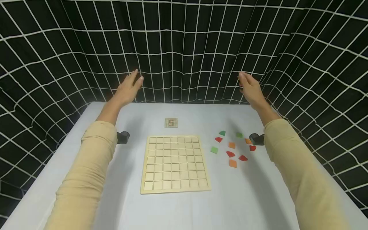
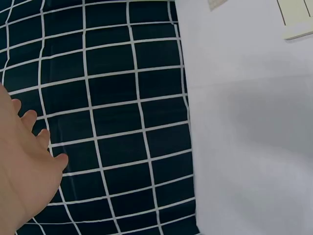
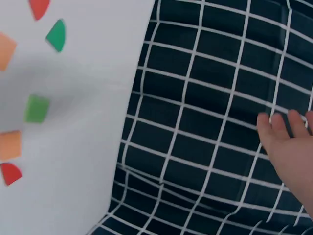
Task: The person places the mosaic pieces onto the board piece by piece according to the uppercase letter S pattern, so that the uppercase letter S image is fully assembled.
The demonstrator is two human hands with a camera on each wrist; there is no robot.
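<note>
My left hand [image 1: 128, 88] is held up beyond the table's far left edge, fingers extended and nothing in it. Level with it on the right, my right hand [image 1: 250, 88] is raised with its fingers loosely bent, also holding nothing. Both are apart from the table. Between the forearms lies a pale wooden board [image 1: 175, 167] divided into square cells. Behind it is a small patterned card [image 1: 171, 122]. To the board's right are scattered flat pieces: orange squares [image 1: 233, 163], green squares [image 1: 214, 149], red quarter-round pieces [image 1: 242, 157] and a green quarter-round piece [image 1: 222, 133].
A white table [image 1: 178, 210] carries everything. Black curtain with a white grid [image 1: 184, 44] surrounds its back and sides. Dark wrist mounts stick inward from the left sleeve [image 1: 100, 140] and the right sleeve [image 1: 283, 140].
</note>
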